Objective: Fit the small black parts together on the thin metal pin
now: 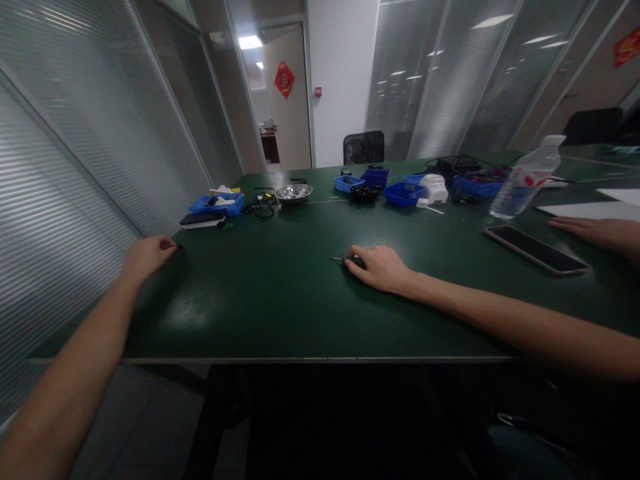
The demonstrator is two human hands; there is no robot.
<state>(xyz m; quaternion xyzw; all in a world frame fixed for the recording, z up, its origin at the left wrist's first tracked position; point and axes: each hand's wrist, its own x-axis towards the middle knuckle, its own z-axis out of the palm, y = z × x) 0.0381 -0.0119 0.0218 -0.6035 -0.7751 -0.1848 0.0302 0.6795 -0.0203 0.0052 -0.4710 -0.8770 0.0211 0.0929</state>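
Observation:
My right hand [377, 267] rests low over the green table [280, 293], fingers wrapped round the dark handle of a small screwdriver [337, 259]. Its thin metal shaft points left. Near the table's left edge, my left hand [150, 257] has its fingertips pinched together on a small dark object [179, 247], too small to make out. Behind that hand lie a black notebook [203, 219] and a blue tray [220, 204] with small items in it.
Farther back are a metal bowl [293, 194], black cables [263, 203] and blue bins [404, 194]. At the right stand a plastic bottle [527, 177], a phone [535, 249] and another person's hand [600, 233] beside white paper [590, 211].

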